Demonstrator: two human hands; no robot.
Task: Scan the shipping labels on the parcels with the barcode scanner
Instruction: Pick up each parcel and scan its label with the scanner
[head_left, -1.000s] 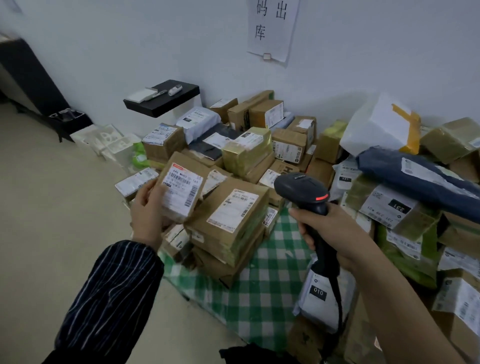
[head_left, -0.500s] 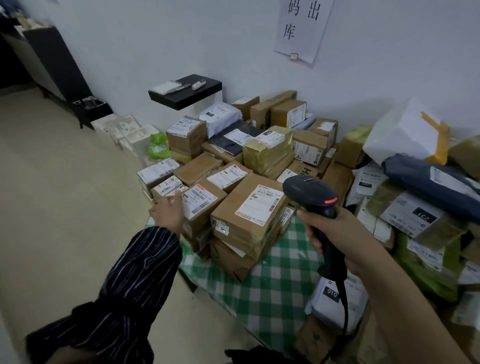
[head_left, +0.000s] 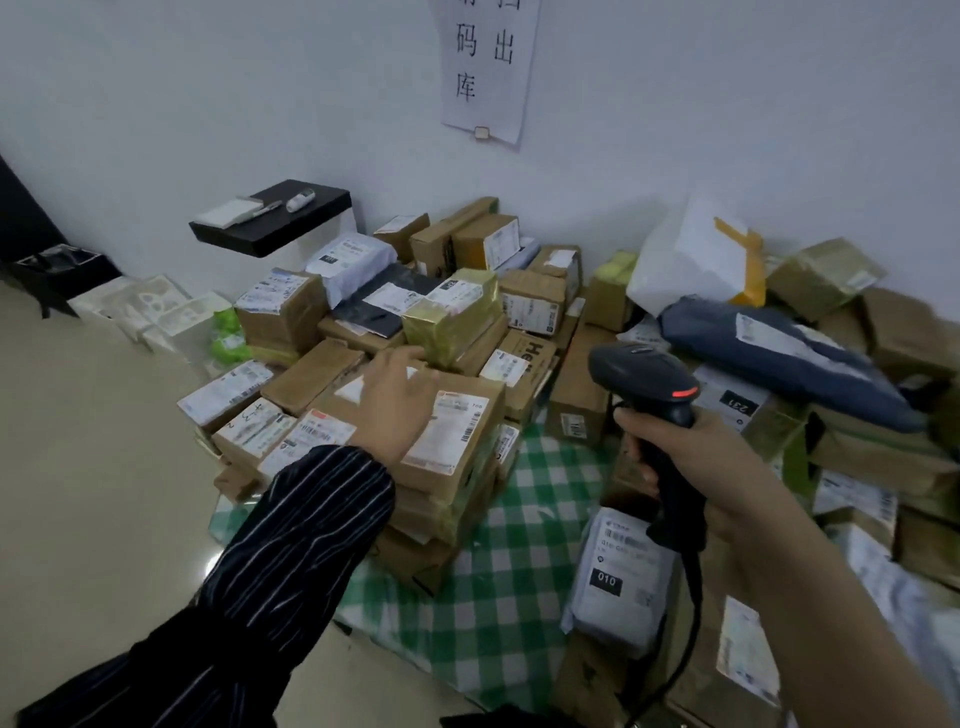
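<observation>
view: head, the only one
left hand: fingers spread and flat, holding nothing, reaching over the far-left corner of the top cardboard box; contact or hover, cannot tell
right hand: fingers wrapped round the handle of the barcode scanner, which is held upright with its cord hanging down
scanner aim: nose points forward and left, over the heap
task thing: shipping label lies face-up on the top cardboard box, unobstructed, just right of the left hand
key relation: the label lies left of the scanner and lower; its long axis runs near-to-far, slightly tilted; the left hand is the nearer one, the scanner is apart from it
likely next: probably swing the nose down-left onto that label
count: scanner 1; hands 2; parcels well over twenty, overlapping, no exact count
other parcels: grey mailer marked 010 just below the right hand; dark blue mailer at right
under heap: green checked cloth
</observation>
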